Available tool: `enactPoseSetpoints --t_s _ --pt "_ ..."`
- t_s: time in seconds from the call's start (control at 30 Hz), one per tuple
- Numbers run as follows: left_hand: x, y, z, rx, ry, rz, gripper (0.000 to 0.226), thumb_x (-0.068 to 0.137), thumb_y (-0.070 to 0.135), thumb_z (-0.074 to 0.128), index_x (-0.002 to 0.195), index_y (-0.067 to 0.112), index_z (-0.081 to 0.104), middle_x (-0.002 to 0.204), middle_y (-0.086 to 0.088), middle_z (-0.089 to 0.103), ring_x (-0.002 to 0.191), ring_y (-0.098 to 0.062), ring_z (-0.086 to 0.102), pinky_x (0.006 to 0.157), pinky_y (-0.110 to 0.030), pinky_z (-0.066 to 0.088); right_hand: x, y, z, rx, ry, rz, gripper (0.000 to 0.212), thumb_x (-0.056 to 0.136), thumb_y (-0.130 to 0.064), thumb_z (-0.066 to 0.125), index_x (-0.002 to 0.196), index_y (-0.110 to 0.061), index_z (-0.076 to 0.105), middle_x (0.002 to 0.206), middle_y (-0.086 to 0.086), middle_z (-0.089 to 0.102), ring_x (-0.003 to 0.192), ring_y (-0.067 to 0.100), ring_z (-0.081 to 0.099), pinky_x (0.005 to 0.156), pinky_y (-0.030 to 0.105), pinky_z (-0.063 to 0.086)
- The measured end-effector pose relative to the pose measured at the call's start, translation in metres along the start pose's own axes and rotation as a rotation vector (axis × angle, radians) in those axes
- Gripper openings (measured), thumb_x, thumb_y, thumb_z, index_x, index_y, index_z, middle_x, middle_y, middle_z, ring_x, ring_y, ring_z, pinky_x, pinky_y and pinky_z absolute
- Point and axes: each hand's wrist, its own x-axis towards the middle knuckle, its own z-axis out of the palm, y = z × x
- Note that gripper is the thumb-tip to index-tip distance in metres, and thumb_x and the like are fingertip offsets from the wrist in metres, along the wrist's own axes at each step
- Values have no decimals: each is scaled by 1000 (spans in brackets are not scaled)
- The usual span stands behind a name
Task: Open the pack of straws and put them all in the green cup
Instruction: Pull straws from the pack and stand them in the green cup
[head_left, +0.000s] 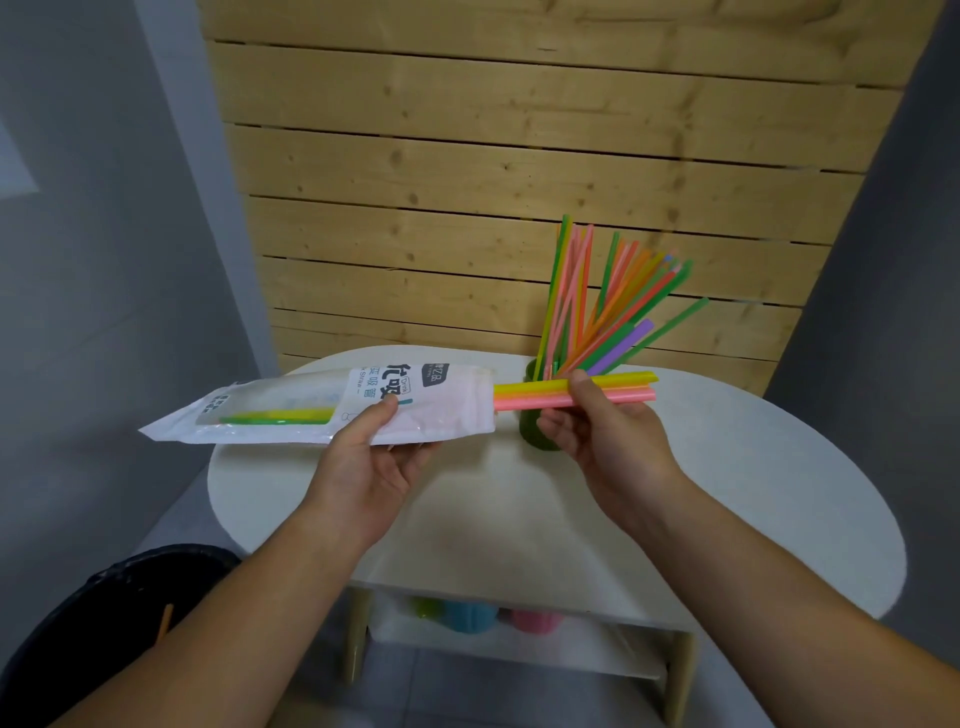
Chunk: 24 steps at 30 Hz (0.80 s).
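White plastic straw pack (415, 410) held level over the round white table (779, 493), left hand (369, 462) gripping its middle. Right hand (597, 431) pinches yellow and pink plastic straws (530, 395), half out of the open end. Green plastic cup (532, 428) near the far edge, crammed with fanned straws (597, 312). Risk: new bundle snags the leaning ones, tips cup or flicks some out.

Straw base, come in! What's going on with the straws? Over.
Left hand holds pack. Right hand grips pink and yellow straws, half out. Green cup behind, bunch already inside. Nothing in the way.
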Motion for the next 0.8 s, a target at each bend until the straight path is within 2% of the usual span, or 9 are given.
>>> enactPoseSetpoints --t_s 0.13,0.27,0.5,0.6,0.7,0.8 --pt "3 1 -3 -3 26 21 34 96 10 64 130 15 63 120 -9 78 107 -26 76 70 -38 66 3 -17 -15 -14 22 -46 19 96 -17 63 97 1 66 75 11 75 66 18 73 63 26 60" --pt "6 2 -7 1 50 38 31 96 9 65 127 16 64 115 -8 80 103 -25 77 71 -39 66 6 -35 -33 -75 84 -129 16 97 -17 62 92 -3 67 69 8 75 67 19 74 65 28 61" --pt "7 -4 -10 11 75 9 30 96 9 66 124 18 65 114 -8 80 101 -25 78 72 -41 66 12 -63 -59 -328 235 -460 17 96 -25 63 85 -16 71 65 -1 73 63 16 72 65 29 61" --pt "6 -8 -8 30 68 -2 31 95 10 67 125 19 65 115 -8 80 100 -25 78 69 -40 66 12 -67 -58 -460 259 -570 15 96 -29 62 84 -25 70 70 -4 74 68 16 73 65 32 61" --pt "6 -8 -8 37 61 -3 29 95 10 67 123 19 66 115 -8 80 101 -25 78 74 -42 66 9 -68 -52 -548 237 -672 16 97 -29 60 84 -33 69 76 -11 74 69 12 73 61 24 59" --pt "5 -8 -8 46 57 -11 31 95 11 68 124 19 66 116 -8 79 102 -25 78 77 -43 66 7 -70 -47 -620 214 -734 14 98 -30 59 88 -31 68 82 -8 73 68 9 72 56 16 55"
